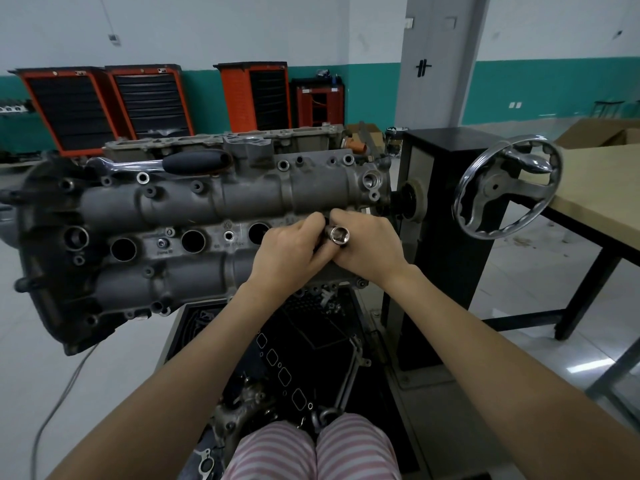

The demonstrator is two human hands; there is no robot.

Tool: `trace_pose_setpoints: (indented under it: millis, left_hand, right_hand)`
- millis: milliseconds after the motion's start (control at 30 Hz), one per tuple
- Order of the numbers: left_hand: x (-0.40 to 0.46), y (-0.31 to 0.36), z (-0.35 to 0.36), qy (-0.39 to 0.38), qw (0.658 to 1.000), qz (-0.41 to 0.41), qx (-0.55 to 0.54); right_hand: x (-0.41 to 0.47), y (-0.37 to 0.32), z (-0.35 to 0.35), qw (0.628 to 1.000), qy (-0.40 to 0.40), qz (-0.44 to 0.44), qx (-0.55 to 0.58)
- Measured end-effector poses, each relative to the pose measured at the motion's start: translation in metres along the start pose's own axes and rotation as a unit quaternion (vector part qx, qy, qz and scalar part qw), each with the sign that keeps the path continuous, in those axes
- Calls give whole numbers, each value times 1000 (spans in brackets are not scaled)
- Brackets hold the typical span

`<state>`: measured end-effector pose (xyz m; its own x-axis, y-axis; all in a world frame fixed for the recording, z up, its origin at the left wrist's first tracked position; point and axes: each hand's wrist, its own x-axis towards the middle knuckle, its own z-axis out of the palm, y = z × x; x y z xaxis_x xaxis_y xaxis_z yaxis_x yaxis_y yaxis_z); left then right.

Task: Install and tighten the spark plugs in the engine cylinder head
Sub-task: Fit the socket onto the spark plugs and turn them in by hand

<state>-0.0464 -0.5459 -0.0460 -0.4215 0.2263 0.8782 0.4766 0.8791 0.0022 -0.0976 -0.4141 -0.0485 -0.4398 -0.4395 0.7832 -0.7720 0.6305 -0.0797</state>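
Both hands meeting over the cylinder head (214, 202), near its right end. Right hand (367, 247) curled around a chrome socket (337, 234). Left hand (291, 251), fingers curled, pinching the socket's hidden far end.

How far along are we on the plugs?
Early, it seems. Three plug wells look dark and open; no plug visible in them. Both hands, left hand and right hand, hold the socket over the head's right end. The ratchet lies unused on the cylinder head; tightening remains.
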Motion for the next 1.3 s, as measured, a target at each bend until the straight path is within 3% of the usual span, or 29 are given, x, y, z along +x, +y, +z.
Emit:
trace_pose_setpoints:
  millis: [133,467,600,733,900,1100,1300]
  left_hand:
    - [-1,2,-1,-18,998,-29,-53]
    - [-1,-2,1,7,1000,20,-6]
    - [-1,2,-2,-7,999,-3,-42]
    - [0,0,2,-7,1000,-24,-13]
    - [-1,-5,6,23,1000,-2,-3]
    - [-2,-1,2,-6,998,-25,-49]
    - [-1,-3,4,2,1000,-9,-13]
  right_hand:
    - [1,-1,-2,1000,-10,-8,-10]
    - [0,-1,1,1000,-4,-2,-2]
    - [1,0,1,1000,-13,-6,-13]
    - [-1,0,0,1000,-2,-24,5]
    - [-1,-2,-2,999,22,-23,9]
    - [1,-2,0,1000,-6,-9,-15]
    - [-1,-3,-3,999,19,-19,27]
